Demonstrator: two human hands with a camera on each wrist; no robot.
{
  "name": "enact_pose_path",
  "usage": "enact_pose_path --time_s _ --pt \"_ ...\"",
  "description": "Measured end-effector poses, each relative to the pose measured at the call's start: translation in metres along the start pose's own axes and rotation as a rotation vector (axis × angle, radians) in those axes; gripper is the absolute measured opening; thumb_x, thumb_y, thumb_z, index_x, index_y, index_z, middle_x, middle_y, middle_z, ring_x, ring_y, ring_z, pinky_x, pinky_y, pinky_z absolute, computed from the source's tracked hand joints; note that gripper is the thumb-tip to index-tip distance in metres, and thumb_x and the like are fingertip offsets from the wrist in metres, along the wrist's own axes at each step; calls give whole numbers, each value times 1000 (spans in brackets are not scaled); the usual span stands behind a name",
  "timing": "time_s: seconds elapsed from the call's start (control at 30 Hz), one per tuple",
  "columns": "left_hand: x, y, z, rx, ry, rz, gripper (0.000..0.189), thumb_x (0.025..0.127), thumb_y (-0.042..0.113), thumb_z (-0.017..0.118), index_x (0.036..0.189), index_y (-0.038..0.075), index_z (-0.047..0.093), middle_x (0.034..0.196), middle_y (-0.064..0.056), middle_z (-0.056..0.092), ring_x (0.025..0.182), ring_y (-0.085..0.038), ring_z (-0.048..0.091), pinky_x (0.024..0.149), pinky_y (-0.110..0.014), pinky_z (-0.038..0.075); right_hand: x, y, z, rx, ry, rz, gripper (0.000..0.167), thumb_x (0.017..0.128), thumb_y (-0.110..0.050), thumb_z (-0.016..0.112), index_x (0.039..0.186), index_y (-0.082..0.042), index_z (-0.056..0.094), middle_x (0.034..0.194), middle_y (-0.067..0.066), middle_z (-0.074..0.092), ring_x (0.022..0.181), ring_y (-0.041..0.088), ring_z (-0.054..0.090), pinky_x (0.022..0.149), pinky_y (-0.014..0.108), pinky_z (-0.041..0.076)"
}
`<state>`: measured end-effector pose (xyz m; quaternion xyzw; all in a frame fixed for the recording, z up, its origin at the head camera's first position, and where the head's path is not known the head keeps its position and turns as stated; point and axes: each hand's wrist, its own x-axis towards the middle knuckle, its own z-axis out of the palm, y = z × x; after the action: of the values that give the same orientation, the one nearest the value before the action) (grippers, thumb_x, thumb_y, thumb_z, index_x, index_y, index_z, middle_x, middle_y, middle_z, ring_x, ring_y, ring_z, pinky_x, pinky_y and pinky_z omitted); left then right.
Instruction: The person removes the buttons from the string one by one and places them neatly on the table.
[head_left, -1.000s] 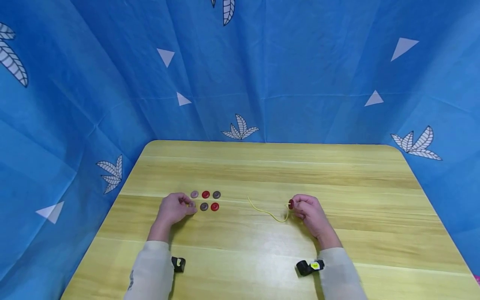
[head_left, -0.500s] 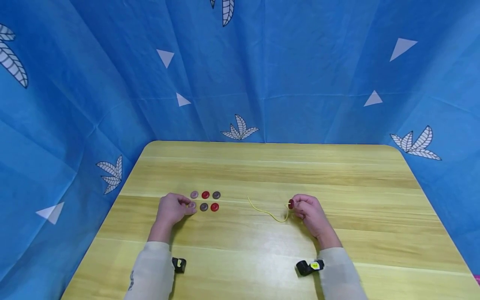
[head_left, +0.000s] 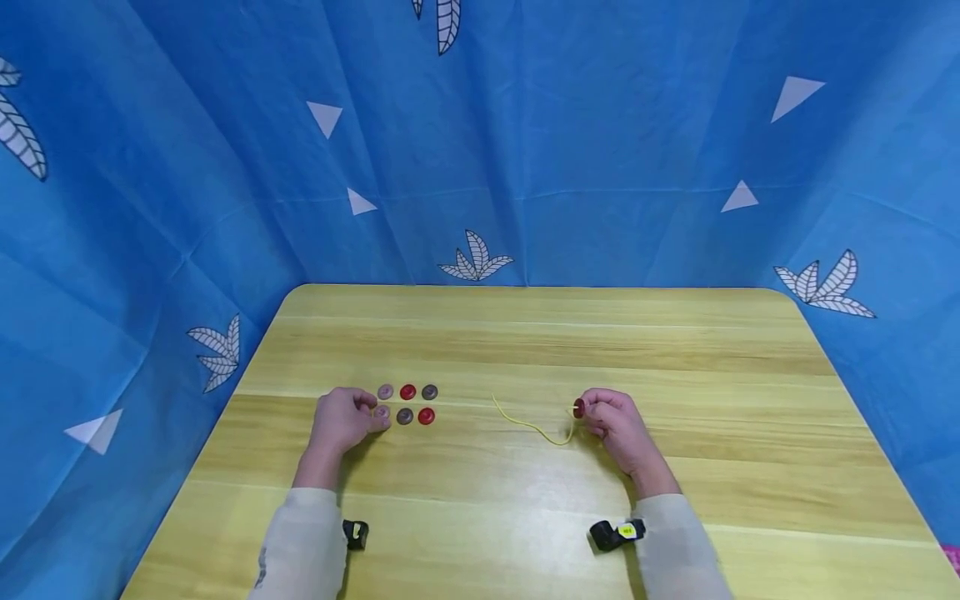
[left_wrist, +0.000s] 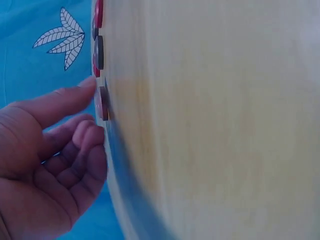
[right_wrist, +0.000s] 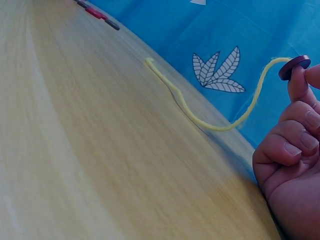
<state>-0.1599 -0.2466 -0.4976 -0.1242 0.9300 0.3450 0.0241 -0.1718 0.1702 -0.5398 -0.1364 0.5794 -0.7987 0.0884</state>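
Note:
At the left of the table my left hand (head_left: 343, 421) is beside a pale pink button (head_left: 382, 412). In the left wrist view, that button (left_wrist: 101, 103) lies on the table past my thumb and loosely curled fingers, which stand apart. Next to it are a grey button (head_left: 405, 416) and a red button (head_left: 426, 416). A row behind holds another pink button (head_left: 386, 392), a red one and a grey one. My right hand (head_left: 617, 425) pinches a dark red button (right_wrist: 295, 67) on edge. Yellow string (right_wrist: 220, 128) comes from that button and trails onto the table.
The wooden table (head_left: 480, 508) has a blue curtain (head_left: 600, 150) behind it and at its sides. Black wrist cameras, one at the left cuff (head_left: 356, 534) and one at the right cuff (head_left: 617, 534), sit just above the tabletop.
More of the pink button by my left hand shows now, as the thumb and finger have parted a little around it. My right hand keeps its pinch; the head view has shifted slightly.

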Motion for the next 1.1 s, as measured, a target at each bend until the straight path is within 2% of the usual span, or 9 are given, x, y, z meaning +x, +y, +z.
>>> enact_pose_path --time_s 0.1,0.4,0.53,0.7,0.9,1.03,1.1 --pt "-1 8 -1 1 35 35 35 78 13 85 107 -2 72 78 -5 62 69 -21 56 64 -34 46 0 1 -1 -16 -4 -1 14 86 9 43 83 23 42 66 0 44 56 23 24 53 35 19" --pt "-4 44 -3 -57 242 214 26 90 16 74 109 -2 73 82 -6 64 59 -15 62 61 -35 51 1 1 -1 -11 -2 -5 15 85 8 43 82 23 41 67 3 44 57 23 25 53 33 20" --pt "-4 60 -1 -113 281 260 22 93 15 71 108 -1 74 83 -7 65 62 -17 61 57 -34 50 0 -2 0 -8 6 0 15 85 9 44 83 24 42 71 4 50 57 19 28 52 30 21" --pt "-4 80 9 -171 270 309 19 93 14 70 106 1 74 85 -7 66 64 -18 61 55 -33 50 0 -2 1 0 12 8 14 84 10 44 83 24 43 74 6 54 56 16 30 52 28 23" --pt "-4 107 34 -173 220 368 18 93 15 69 107 5 75 86 -1 67 69 -16 61 58 -38 51 -2 -3 0 10 28 9 11 83 9 44 78 11 53 72 2 54 56 11 33 51 27 22" --pt "-6 126 53 -177 176 407 16 92 14 71 105 6 75 85 0 66 70 -14 61 60 -37 51 -2 -2 0 -4 27 -1 11 83 9 44 80 18 48 73 2 56 55 9 35 50 27 22" --pt "-8 134 61 -182 163 441 15 91 12 72 104 4 75 83 -1 66 68 -14 61 63 -33 52 -2 -1 -1 -11 23 -5 14 83 9 44 83 23 44 74 3 57 55 9 35 50 27 22"
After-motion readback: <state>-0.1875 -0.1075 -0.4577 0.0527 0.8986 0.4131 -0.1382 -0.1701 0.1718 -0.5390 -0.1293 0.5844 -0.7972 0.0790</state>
